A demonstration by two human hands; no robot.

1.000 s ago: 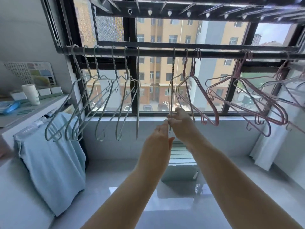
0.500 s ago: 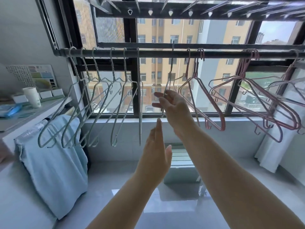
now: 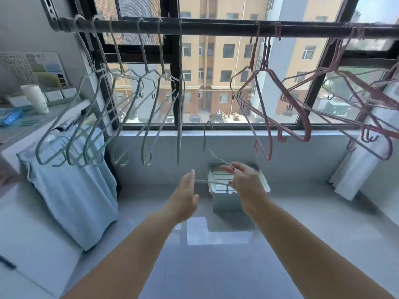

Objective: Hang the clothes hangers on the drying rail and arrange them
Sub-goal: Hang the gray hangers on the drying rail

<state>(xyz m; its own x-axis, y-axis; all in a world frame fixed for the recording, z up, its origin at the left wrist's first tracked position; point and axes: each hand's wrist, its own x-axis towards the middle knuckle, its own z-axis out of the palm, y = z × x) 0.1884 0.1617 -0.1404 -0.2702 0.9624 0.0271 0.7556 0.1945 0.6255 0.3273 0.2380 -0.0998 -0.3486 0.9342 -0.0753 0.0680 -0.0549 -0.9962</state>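
– Which one is off the rail?
– One green wire hanger, low down in front of the window wall. The right hand pinches its thin wire. The left hand is open beside the bar end, fingers straight.
– Fiddly?
– Light, stiff and springy, I'd say. Best taken at the neck, under the hook.
– How many are up?
– Six green hangers. The pink hangers tangle: four at least, perhaps more.

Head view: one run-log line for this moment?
right hand: pinches loose grey hanger below rail | left hand: open, beside its lower bar | rail: grey hangers left, pink hangers right, gap between
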